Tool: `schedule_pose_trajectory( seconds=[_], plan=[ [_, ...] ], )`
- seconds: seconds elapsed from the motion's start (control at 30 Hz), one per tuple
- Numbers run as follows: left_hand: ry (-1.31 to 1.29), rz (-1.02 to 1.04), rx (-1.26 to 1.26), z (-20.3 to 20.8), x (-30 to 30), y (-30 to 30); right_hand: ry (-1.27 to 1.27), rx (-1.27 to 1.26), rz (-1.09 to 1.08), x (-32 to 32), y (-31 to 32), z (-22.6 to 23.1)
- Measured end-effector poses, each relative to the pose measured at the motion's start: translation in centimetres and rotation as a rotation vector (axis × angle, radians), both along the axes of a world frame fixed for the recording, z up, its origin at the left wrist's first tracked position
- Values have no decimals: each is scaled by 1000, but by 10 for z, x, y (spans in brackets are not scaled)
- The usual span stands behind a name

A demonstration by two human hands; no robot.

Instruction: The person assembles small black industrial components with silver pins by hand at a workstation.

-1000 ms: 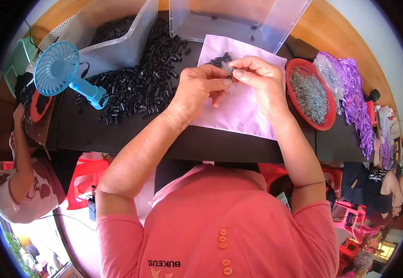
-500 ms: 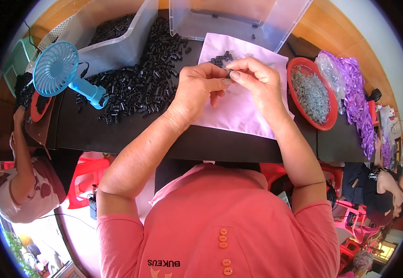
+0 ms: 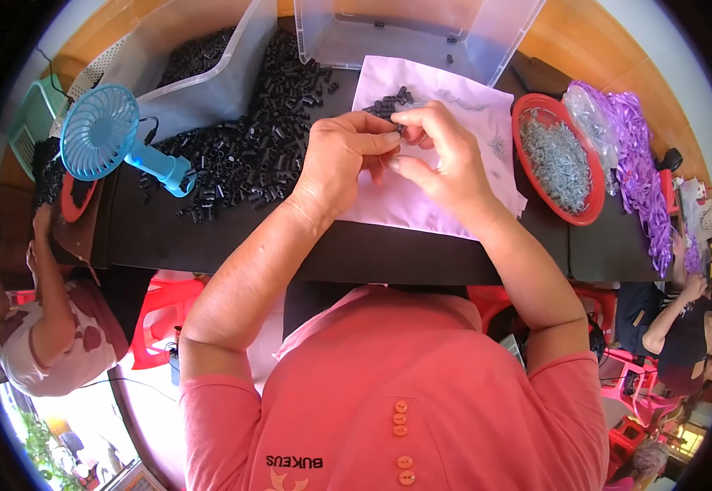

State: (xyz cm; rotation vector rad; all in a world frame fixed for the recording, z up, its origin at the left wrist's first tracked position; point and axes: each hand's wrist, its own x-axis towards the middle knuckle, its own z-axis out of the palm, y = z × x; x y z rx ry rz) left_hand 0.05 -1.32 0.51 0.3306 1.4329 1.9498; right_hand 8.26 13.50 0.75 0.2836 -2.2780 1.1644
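Observation:
My left hand [image 3: 335, 159] is closed in a pinch over the pink cloth [image 3: 430, 209]. A small dark piece, probably one of the black tubes, shows at its fingertips, mostly covered by fingers. My right hand [image 3: 452, 159] faces it, its index fingertip close to that piece and its thumb spread away below. Just beyond the hands, a little heap of short black tubes [image 3: 387, 103] lies on the cloth. Some small grey pieces [image 3: 462, 101] are scattered beside that heap.
Left of the cloth spreads a big pile of black tubes [image 3: 250, 155], with a blue fan [image 3: 101, 131] and a clear plastic bin [image 3: 196, 98]. On the right are a red bowl [image 3: 597, 192] of grey pieces and purple ribbons [image 3: 630, 147]. Other people sit at both sides.
My right thumb has come away from the index finger and dropped lower, opening the pinch. My left hand keeps its pinch. The view has shifted slightly.

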Motion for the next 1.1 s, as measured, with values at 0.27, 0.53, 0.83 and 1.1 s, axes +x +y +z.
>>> schedule_pose_trajectory(
  seconds=[0.27,0.53,0.83,1.1],
  plan=[
    [-38,-80,72,-2,1,3,240,337,-217,-7,-1,-15],
    [-73,-73,136,2,3,5,257,399,-239,-1,5,-10],
    [63,-132,90,6,7,7,316,419,-215,0,6,-14],
    [172,-99,112,4,3,3,353,338,-176,-4,-1,-10]
  ],
)
